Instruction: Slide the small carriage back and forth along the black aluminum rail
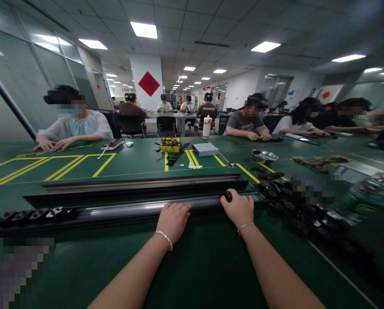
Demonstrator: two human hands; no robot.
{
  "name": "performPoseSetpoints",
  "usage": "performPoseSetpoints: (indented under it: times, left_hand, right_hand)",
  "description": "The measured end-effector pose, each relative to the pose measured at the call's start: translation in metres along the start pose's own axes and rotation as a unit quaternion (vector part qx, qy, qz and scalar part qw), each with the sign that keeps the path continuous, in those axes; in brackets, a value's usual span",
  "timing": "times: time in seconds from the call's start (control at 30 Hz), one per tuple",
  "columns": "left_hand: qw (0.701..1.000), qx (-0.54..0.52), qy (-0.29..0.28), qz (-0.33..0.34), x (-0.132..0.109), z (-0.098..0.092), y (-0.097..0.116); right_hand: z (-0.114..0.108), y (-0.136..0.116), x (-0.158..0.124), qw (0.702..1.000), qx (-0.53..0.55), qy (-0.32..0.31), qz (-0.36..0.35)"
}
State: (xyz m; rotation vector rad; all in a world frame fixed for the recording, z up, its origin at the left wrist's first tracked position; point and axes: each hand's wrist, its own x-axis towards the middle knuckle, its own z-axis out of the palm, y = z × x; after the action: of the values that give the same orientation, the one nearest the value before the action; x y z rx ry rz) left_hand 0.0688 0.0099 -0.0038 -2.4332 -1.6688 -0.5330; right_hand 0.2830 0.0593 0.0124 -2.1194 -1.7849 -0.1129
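Note:
Across the green table in front of me lies a long black channel-shaped rail (124,210) with a shiny inner face. Several black socket-like modules (37,216) sit in a row at its left end. My left hand (173,221) is closed over the rail's near edge around its middle, with the fingertips hidden behind it. Farther right, my right hand (240,208) pinches a small black part (228,196) between thumb and fingers, just above the rail. The exact kind of that part is too small to tell.
More long black rails (140,184) lie parallel behind mine. To the right are a heap of black parts (308,214), a plastic bottle (366,197) and a metal bowl (264,155). Across the table stand a grey box (205,149) and a yellow box (170,145). Other people sit around.

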Motion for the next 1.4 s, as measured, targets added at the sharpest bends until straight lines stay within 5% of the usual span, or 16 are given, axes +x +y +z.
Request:
performPoseSetpoints:
  times: [1.4]
  left_hand:
    - [1.000, 0.002, -0.016, -0.003, 0.0002, -0.0035, 0.0014]
  right_hand:
    - [0.0038, -0.0003, 0.0031, 0.999, 0.045, 0.000, 0.013]
